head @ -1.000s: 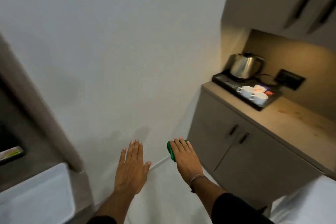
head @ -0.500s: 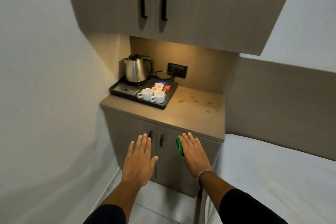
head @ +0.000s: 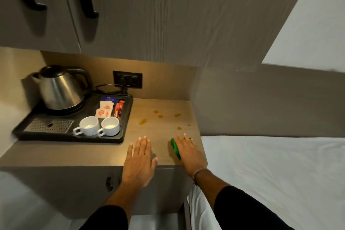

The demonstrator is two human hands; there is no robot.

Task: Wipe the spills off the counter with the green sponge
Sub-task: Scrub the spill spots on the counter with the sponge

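Note:
The wooden counter (head: 164, 132) carries several small amber spills (head: 143, 121) on its right half, beyond my fingertips. My right hand (head: 188, 152) lies palm down over the counter's right front corner, shut on the green sponge (head: 175, 147), whose edge shows at the hand's left side. My left hand (head: 139, 160) is flat and open with fingers together, over the front edge of the counter, holding nothing.
A black tray (head: 123, 117) on the counter's left holds a steel kettle (head: 59, 87), two white cups (head: 89, 128) and sachets (head: 105, 111). A wall socket (head: 127, 79) sits behind. Upper cabinets (head: 149, 15) hang overhead. A white bed (head: 270, 173) borders the right.
The view has swung and closed in on the counter. Both hands now reach over its front edge, with the sponge in the right hand nearer the spills.

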